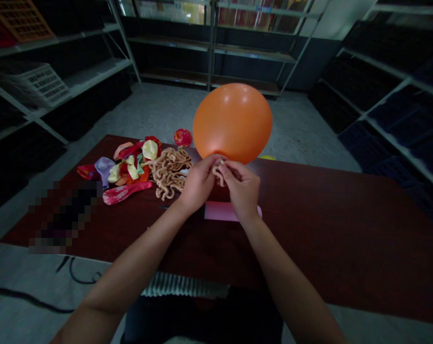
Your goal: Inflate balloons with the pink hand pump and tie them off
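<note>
Orange balloon (234, 122) partly hidden behind the hands (200, 181), pink cylinder (219, 211) partly covered, dark object (71, 210) pixelated.

Limp balloons (132, 167), curly tan strands (169, 173), a pink pump (220, 211) and a blurred dark object (71, 212) lie across my reddish-brown table (345, 220).

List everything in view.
table: one, dark reddish-brown, centre
inflated balloon: one, orange, centre
held cord: one, tan, below inflated balloon
cord pile: one, tan, table left
limp balloons: many, multicoloured, table left
cylinder: one, pink, table centre
patterned balloon: one, red, near table's far edge
yellow object: one, yellow, behind table
pixelated item: one, dark, table's left end
shelving: three units, grey, left, back, right
basket: one, white, left shelving
crates: several, orange and blue, side shelving
cables: count unclear, black, lower left
left hand: one, beside held cord
right hand: one, gripping held cord
</note>
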Demonstrator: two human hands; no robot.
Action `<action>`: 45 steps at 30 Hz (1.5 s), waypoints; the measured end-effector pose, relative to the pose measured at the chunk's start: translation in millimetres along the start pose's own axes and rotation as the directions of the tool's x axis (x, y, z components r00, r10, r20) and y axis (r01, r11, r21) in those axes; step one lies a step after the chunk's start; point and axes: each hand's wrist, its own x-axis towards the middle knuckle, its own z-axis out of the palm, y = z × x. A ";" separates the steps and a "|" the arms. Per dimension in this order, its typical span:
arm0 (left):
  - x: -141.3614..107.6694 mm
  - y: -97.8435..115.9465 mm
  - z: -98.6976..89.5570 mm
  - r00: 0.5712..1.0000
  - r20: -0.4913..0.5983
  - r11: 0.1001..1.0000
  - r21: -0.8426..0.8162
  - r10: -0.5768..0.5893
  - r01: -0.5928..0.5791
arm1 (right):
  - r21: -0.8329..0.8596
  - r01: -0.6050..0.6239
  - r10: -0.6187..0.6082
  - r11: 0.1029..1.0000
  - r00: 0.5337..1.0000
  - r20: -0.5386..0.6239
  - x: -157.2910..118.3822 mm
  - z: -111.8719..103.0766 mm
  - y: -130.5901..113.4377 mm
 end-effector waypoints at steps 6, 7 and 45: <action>0.8 -1.3 0.3 0.997 -0.081 0.998 0.062 -0.015 0.020 | -0.335 0.274 -0.269 0.901 0.961 0.062 -3.9 -9.5 2.3; 1.4 -1.6 0.2 0.996 -0.090 0.998 0.047 -0.027 0.031 | -0.380 0.311 -0.299 0.871 0.950 0.092 -4.2 -11.0 3.3; 4.7 15.8 -4.0 0.990 0.049 0.930 -0.341 -0.129 0.138 | 0.307 -0.259 0.244 0.916 0.966 0.086 9.5 -5.0 11.2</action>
